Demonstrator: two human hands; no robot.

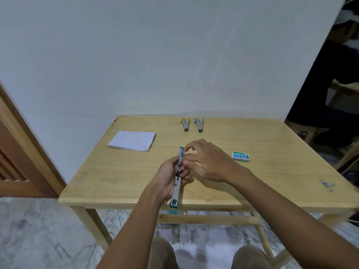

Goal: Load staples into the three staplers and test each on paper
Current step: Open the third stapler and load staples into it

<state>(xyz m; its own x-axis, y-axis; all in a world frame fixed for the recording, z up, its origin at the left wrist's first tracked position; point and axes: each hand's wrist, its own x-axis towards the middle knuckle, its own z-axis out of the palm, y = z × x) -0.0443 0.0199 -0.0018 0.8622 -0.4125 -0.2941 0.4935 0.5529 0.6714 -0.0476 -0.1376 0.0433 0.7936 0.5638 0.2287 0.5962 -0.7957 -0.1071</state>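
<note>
A green stapler (176,188) is folded fully open, stretched out lengthwise over the table's front edge. My left hand (168,176) grips it around the middle from the left. My right hand (206,160) pinches at the metal staple channel near the stapler's far half; whether it holds staples is hidden by the fingers. A yellow stapler (185,124) and a blue stapler (199,124) lie closed side by side at the back of the table. The green staple box (240,156) sits to the right of my hands. A stack of white paper (132,140) lies at the back left.
The wooden table (116,171) stands against a white wall. Small grey bits (328,185) lie near its right edge. Loose paper sheets (198,235) litter the floor beneath. A wooden door (17,162) is at left, a seated person's legs (330,94) at right.
</note>
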